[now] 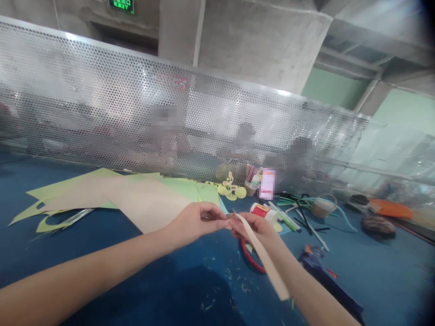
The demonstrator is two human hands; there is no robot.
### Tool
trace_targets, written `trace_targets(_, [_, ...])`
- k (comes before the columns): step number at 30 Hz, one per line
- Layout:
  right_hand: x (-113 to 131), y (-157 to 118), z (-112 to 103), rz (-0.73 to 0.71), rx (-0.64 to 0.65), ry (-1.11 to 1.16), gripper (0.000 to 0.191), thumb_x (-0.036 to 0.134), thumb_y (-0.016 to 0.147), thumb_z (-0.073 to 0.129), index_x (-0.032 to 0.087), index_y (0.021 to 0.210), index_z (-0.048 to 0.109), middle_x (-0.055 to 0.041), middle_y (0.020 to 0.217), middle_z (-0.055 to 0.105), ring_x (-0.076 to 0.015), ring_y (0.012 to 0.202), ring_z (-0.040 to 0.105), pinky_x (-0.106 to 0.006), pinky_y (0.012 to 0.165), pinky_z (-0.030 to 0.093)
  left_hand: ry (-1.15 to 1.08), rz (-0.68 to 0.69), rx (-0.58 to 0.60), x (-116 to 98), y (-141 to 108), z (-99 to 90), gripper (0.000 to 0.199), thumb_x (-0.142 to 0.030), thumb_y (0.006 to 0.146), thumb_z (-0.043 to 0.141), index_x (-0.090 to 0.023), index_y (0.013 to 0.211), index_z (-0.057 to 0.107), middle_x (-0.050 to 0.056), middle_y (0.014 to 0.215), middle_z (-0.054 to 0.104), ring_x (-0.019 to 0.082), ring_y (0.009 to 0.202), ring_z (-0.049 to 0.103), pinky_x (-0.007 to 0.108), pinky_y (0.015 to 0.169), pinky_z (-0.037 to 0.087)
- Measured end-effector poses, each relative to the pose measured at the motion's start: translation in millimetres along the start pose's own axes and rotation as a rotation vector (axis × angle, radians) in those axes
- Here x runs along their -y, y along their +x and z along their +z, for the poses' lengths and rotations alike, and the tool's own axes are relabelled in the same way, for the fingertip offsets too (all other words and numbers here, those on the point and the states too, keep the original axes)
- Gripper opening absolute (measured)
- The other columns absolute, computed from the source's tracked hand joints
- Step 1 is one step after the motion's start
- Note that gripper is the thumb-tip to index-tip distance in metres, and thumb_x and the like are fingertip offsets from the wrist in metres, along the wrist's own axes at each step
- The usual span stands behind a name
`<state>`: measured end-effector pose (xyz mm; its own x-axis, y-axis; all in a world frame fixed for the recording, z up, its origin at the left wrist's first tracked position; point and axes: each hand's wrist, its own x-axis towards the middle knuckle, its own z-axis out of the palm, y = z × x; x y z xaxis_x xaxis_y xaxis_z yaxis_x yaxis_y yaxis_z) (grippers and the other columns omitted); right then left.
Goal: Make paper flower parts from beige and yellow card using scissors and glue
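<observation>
Slanting downward, the pale strip (264, 257) has its upper end pinched by left fingers (217, 225) and right fingers (238, 229).

Perforated metal screen (102, 90), concrete wall (258, 45)

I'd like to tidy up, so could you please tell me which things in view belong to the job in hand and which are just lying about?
Belonging to the job:
Long, pale, paper-like strip, held in the right hand
Large cream paper sheet, probably: similar colour

Apparently just lying about:
Bright orange flat item
Dark rounded bundle
Long dark-blue item
</observation>
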<state>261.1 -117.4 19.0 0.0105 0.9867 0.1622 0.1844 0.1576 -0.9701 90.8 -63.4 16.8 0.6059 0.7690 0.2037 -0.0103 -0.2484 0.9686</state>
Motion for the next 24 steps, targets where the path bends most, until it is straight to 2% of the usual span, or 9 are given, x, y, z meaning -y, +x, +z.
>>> trace_targets(4, [-2.2,-0.2,0.7,0.027,-0.025,0.099,0.029,0.045,0.068,0.066,0.018,0.079,0.065,-0.0022,0.068,0.062,-0.0147,0.064,0.057,-0.026,0.061,0.048,-0.045,-0.064,0.014,-0.9,-1.1,-0.9,0.023,-0.038,0.071,0.066,-0.017,0.079,0.063,0.002,0.081,0.065,0.014,0.08,0.058,0.028,0.078,0.041])
trace_targets(10, [-1.3,-1.4,-0.1,0.121,0.043,0.224,0.026,0.039,0.068,0.069,0.015,0.076,0.065,-0.0002,0.065,0.063,-0.0094,0.06,0.056,-0.021,0.062,0.046,-0.093,-0.045,0.001,1.1,-1.0,-1.3,0.021,-0.033,0.07,0.068,-0.016,0.081,0.063,0.003,0.085,0.064,0.014,0.084,0.057,0.028,0.082,0.04])
trace_targets(15, [0.7,-1.9,2.5,0.152,0.023,0.243,0.024,0.036,0.068,0.069,0.015,0.077,0.065,0.0012,0.062,0.063,-0.008,0.058,0.056,-0.02,0.062,0.047,-0.154,-0.061,0.054,1.5,-0.6,-1.9,0.02,-0.03,0.071,0.068,-0.016,0.084,0.062,0.0,0.077,0.063,0.011,0.073,0.057,0.026,0.075,0.042])
trace_targets(21, [-0.4,-0.4,2.2,0.051,-0.022,0.095,0.023,0.035,0.07,0.067,0.02,0.083,0.057,0.0036,0.058,0.062,-0.0119,0.056,0.06,-0.024,0.058,0.05,-0.258,-0.158,0.077,0.8,-0.9,-1.9,0.023,-0.031,0.068,0.07,-0.015,0.083,0.063,0.002,0.075,0.064,0.01,0.068,0.057,0.025,0.071,0.043])
trace_targets(24, [2.0,-2.2,1.1,-0.095,-0.008,-0.05,0.015,0.033,0.076,0.06,0.02,0.084,0.057,-0.0007,0.071,0.066,-0.0147,0.068,0.063,-0.027,0.067,0.052,-0.335,-0.182,0.053,0.6,-0.3,-2.5,0.022,-0.029,0.067,0.072,-0.014,0.08,0.064,0.002,0.076,0.063,0.01,0.069,0.057,0.025,0.073,0.043])
